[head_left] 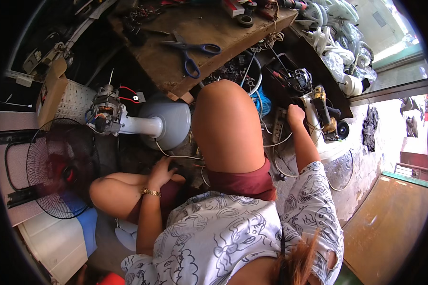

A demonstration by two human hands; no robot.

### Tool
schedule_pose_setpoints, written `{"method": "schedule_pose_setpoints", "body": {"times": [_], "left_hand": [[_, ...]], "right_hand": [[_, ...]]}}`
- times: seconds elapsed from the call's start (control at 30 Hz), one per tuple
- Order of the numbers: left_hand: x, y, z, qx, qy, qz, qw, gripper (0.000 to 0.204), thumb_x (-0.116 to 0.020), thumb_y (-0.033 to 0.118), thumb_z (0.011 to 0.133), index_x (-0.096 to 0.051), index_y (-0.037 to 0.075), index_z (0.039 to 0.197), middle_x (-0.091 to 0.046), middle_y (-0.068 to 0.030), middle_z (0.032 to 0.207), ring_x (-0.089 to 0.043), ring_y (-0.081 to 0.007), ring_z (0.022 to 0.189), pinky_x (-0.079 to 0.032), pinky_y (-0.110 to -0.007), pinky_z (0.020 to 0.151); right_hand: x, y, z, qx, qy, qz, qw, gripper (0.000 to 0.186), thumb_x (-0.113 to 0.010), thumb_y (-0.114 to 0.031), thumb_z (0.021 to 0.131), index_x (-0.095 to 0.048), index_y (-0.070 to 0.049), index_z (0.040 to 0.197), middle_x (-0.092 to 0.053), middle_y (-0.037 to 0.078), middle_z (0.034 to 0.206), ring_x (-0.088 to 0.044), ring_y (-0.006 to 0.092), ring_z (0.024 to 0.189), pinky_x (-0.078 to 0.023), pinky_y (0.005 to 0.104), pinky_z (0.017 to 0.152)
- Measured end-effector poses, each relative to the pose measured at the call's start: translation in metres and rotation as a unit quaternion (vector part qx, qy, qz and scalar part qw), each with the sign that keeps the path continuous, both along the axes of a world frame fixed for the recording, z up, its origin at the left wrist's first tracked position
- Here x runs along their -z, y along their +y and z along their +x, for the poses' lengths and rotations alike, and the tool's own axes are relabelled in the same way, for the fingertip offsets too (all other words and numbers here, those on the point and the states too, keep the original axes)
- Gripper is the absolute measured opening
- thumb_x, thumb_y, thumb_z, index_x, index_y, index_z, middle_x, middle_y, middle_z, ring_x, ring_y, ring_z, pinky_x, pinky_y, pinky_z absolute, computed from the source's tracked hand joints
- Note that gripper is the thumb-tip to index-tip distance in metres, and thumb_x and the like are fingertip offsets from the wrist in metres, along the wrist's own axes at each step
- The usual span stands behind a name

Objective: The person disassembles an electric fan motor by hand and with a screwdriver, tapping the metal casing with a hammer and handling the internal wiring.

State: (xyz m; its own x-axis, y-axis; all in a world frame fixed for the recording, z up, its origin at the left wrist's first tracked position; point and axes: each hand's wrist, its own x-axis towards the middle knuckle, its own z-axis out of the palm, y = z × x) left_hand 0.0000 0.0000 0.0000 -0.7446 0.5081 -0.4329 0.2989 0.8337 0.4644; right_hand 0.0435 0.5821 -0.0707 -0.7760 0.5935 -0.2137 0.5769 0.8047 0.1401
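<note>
A power strip (278,127) lies just left of the curled right hand (296,115); the left hand (161,172) is at the folded leg (113,194). Whether either grips anything, I cannot tell.

The worn wooden counter (211,23) carries spread blue-handled scissors (184,46), a black tape roll (240,20) and a red-and-white box (233,8).
</note>
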Motion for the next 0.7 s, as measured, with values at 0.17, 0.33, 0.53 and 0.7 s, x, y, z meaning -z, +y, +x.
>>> {"method": "schedule_pose_setpoints", "body": {"times": [0.17,0.33,0.53,0.7], "left_hand": [[-0.001,0.002,0.001,-0.014,-0.019,0.003,1.000,0.043,-0.070,0.023,0.080,-0.059,0.006,0.117,-0.058,-0.0171,0.119,-0.057,-0.0377,0.108,-0.047,-0.045,0.090],[0.012,-0.012,0.009,-0.031,-0.004,0.013,0.999,0.045,-0.069,0.023,0.080,-0.059,0.003,0.118,-0.058,-0.0211,0.116,-0.056,-0.0391,0.109,-0.045,-0.044,0.094],[0.000,0.000,0.000,-0.021,-0.028,-0.035,0.999,0.046,-0.068,0.027,0.081,-0.058,0.004,0.120,-0.057,-0.0202,0.119,-0.057,-0.0386,0.108,-0.046,-0.045,0.092],[-0.012,0.001,0.005,-0.019,-0.062,-0.064,0.996,0.048,-0.067,0.032,0.082,-0.057,0.005,0.120,-0.056,-0.0193,0.119,-0.057,-0.0391,0.108,-0.047,-0.047,0.091]], "right_hand": [[0.002,0.001,-0.009,-0.018,-0.018,-0.005,1.000,0.022,-0.051,-0.011,0.087,-0.072,-0.005,0.087,-0.070,0.019,0.093,-0.069,0.0352,0.087,-0.057,0.0437,0.073],[0.007,-0.009,-0.022,-0.061,-0.047,-0.022,0.997,0.017,-0.054,-0.012,0.088,-0.069,-0.006,0.091,-0.070,0.016,0.096,-0.069,0.0331,0.089,-0.057,0.0452,0.072],[0.039,0.006,-0.012,-0.066,-0.054,0.027,0.996,0.019,-0.054,-0.013,0.088,-0.072,-0.007,0.088,-0.071,0.015,0.092,-0.070,0.0316,0.087,-0.058,0.0419,0.071],[0.052,0.006,-0.025,-0.078,-0.043,0.032,0.995,0.020,-0.055,-0.012,0.087,-0.073,-0.007,0.084,-0.071,0.016,0.087,-0.071,0.0305,0.082,-0.058,0.0408,0.069]]}}
